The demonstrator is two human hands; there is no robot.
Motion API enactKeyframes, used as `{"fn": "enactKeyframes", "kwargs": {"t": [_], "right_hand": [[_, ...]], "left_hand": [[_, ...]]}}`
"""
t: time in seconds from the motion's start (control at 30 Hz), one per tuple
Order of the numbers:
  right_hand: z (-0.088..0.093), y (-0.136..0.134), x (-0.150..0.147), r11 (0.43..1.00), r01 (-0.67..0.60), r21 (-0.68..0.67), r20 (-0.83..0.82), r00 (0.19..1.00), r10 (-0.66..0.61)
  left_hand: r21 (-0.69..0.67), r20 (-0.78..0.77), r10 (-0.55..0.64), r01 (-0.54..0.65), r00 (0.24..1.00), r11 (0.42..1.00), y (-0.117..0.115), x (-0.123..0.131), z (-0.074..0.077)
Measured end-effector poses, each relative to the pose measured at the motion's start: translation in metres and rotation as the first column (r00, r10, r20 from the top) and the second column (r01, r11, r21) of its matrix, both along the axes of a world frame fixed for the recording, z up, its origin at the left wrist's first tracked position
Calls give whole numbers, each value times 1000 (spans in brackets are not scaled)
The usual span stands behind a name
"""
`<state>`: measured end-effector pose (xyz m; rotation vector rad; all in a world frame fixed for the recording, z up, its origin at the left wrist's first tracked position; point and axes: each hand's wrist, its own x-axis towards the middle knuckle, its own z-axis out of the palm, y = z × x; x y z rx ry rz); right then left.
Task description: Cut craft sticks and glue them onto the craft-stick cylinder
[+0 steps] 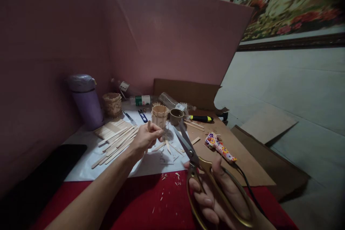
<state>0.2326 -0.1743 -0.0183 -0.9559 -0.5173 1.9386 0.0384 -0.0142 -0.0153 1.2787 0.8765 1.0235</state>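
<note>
Pink cardboard walls (161,36) stand behind the counter (140,205), which is covered in red cloth, with a white sheet (88,161) spread over its far left part. At ten o'clock on that sheet stands a purple tumbler (86,102) with its lid on, so its contents are hidden. The right hand (215,194), at five o'clock in view, has its fingers curled through the gold loops of a pair of scissors (188,147), whose blades point toward eleven o'clock. The left hand (147,137) hovers over the sheet near the centre, its fingertips pressed together around a wooden stick (148,125) held upright. A loose pile of sticks (115,138) lies at nine o'clock from that hand. A woven basket (112,104) sits just right of the tumbler; I cannot tell what is inside. At one o'clock from the left hand stands an open-topped cup built of sticks (160,115), and just beside it, near the scissor tips, is a small brown cup (176,116) whose dark interior is unclear.
</note>
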Motion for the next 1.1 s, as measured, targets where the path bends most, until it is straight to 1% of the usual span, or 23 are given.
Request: {"fn": "enactKeyframes", "kwargs": {"t": [0.07,0.1,0.13,0.17,0.2,0.23,0.27,0.3,0.33,0.37,0.4,0.43,0.47,0.5,0.53,0.57,0.6,0.67,0.73,0.83,0.97,1.03,1.1], "right_hand": [[0,10,-3,997,14,73,-20,1000,-13],[0,15,-3,995,19,96,-34,999,-16],[0,20,-3,994,19,111,-46,999,-13],[-1,24,-3,992,24,122,-58,998,-17],[-1,28,-3,990,37,133,-69,997,-28],[-2,30,-2,989,46,144,-75,997,-35],[-3,32,-2,986,52,155,-79,996,-40],[-5,33,-2,984,59,168,-79,996,-46],[-6,34,-2,981,62,182,-74,996,-49],[-7,34,-2,980,59,192,-65,997,-47],[-9,35,-3,979,53,195,-54,998,-43],[-10,35,-4,980,51,193,-43,998,-43],[-12,35,-5,981,58,187,-33,998,-53],[-14,36,-6,981,73,181,-23,997,-70],[-15,36,-7,980,88,178,-15,996,-86],[-17,36,-8,979,96,182,-5,995,-97],[-19,37,-9,977,93,192,9,995,-96],[-22,37,-12,973,49,225,67,996,-65],[-23,38,-16,958,7,286,152,987,-53],[-19,42,-24,923,-32,383,297,951,-90],[-12,49,-33,897,-49,440,425,891,-160],[-15,53,-35,883,-71,465,452,876,-167],[-22,57,-36,874,-96,476,470,868,-161]], "left_hand": [[10,-28,-37,37,999,999,-2,-2,2],[8,-50,-101,102,994,995,-6,-3,4],[-3,-71,-191,191,979,982,-10,-4,5],[-25,-99,-351,351,931,936,-16,-5,7],[-86,-133,-564,557,815,826,-24,-4,9],[-159,-139,-745,728,652,667,-32,-3,11],[-203,-141,-866,843,479,499,-40,-2,12],[-226,-136,-929,902,344,368,-46,1,12],[-233,-106,-949,921,297,314,-51,3,11],[-225,-71,-941,914,331,338,-54,5,10],[-192,-28,-878,859,478,474,-54,7,9],[-180,-10,-754,741,656,647,-52,8,8],[-191,8,-609,599,793,778,-47,8,6],[-226,56,-484,483,873,846,-41,7,5],[-259,102,-361,375,927,890,-34,6,5],[-273,140,-258,288,956,918,-27,4,4],[-264,171,-188,228,967,937,-21,2,4],[-260,165,-102,143,981,955,-13,-2,5],[-246,101,-82,104,992,964,-9,-5,5],[-197,23,-108,111,994,974,-8,-7,6],[-175,103,-79,96,992,980,-9,-6,7],[-183,152,-57,85,987,979,-8,-5,6],[-137,190,-28,55,981,989,-8,-3,5]]}}
